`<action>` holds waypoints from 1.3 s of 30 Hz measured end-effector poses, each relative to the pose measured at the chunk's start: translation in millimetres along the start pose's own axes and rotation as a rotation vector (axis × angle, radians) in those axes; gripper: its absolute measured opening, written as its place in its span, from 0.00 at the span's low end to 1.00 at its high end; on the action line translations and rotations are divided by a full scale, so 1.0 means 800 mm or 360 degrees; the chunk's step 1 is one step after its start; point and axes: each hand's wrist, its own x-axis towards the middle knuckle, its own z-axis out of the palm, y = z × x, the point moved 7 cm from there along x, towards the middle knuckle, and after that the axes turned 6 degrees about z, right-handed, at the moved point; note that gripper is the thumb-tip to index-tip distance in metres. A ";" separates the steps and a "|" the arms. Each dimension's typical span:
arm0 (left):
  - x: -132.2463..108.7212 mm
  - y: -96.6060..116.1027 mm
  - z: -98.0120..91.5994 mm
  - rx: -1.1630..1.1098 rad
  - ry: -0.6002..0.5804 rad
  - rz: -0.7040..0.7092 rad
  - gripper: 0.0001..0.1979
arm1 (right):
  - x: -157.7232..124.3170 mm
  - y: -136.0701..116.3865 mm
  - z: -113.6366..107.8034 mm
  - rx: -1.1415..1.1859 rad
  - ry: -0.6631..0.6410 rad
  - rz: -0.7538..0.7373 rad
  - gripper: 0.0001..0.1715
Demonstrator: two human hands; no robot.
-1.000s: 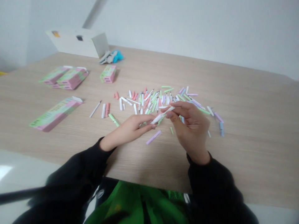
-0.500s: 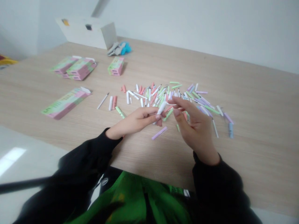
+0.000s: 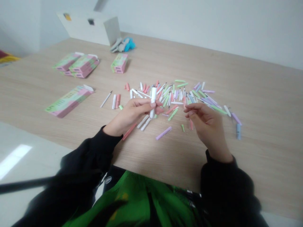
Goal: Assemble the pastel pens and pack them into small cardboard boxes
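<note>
My left hand (image 3: pixel 132 113) pinches a white pen barrel (image 3: pixel 153 100) between thumb and fingers and holds it nearly upright above the table. My right hand (image 3: pixel 205 123) hovers a little to the right with its fingers curled in a pinch; whether anything is in them I cannot make out. Behind both hands lies a scattered pile of pen parts (image 3: pixel 180 94) in white, pink, green, purple and blue. A purple piece (image 3: pixel 163 133) and pink and white pieces (image 3: pixel 137 125) lie between my hands.
Several pink-and-green boxes rest on the wooden table (image 3: pixel 260 94): one flat box (image 3: pixel 68 101) at the left, a stack (image 3: pixel 79 64) farther back, a small one (image 3: pixel 119 63) near it. A white carton (image 3: pixel 90 26) and a grey-blue cloth (image 3: pixel 123 44) sit by the wall.
My left hand has turned the white pen barrel from slanted to nearly upright. My right hand has let go of it and drawn away to the right.
</note>
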 end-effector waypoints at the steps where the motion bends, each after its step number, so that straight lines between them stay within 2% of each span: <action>1: 0.000 -0.002 -0.002 -0.0088 0.0056 -0.0032 0.14 | 0.000 0.002 0.001 -0.0002 -0.0006 0.0017 0.10; 3: -0.001 -0.004 -0.001 -0.0166 0.0094 -0.0089 0.14 | -0.002 0.002 0.009 -0.0014 -0.0067 -0.0001 0.10; 7: -0.004 -0.001 0.000 -0.0041 0.0092 -0.0139 0.14 | -0.005 -0.001 0.021 -0.0070 -0.0187 -0.0063 0.09; 17: -0.005 -0.001 -0.014 0.0157 0.0136 -0.0073 0.14 | 0.000 0.008 0.005 -0.0349 -0.0119 -0.0020 0.09; 20: -0.008 0.002 -0.017 0.0298 0.0134 -0.0020 0.14 | 0.007 0.022 -0.012 -0.0531 -0.0033 0.0023 0.10; 24: -0.012 0.015 -0.013 0.0636 0.0078 0.0080 0.11 | 0.019 0.063 -0.043 -0.0759 0.0124 0.0289 0.13; 29: -0.014 0.029 -0.014 0.0846 0.0093 0.0188 0.10 | 0.023 0.089 -0.046 -0.0969 0.0028 0.0394 0.11; 32: -0.012 0.026 -0.019 0.0879 0.0112 0.0194 0.10 | 0.023 0.095 -0.059 -0.1072 0.0078 0.0432 0.10; 36: -0.011 0.018 -0.017 0.0952 0.0050 0.0218 0.11 | 0.022 0.114 -0.098 -0.1183 0.0259 0.0552 0.11; 39: -0.010 0.014 -0.012 0.1002 -0.0003 0.0262 0.10 | 0.019 0.132 -0.114 -0.1234 0.0242 0.0611 0.12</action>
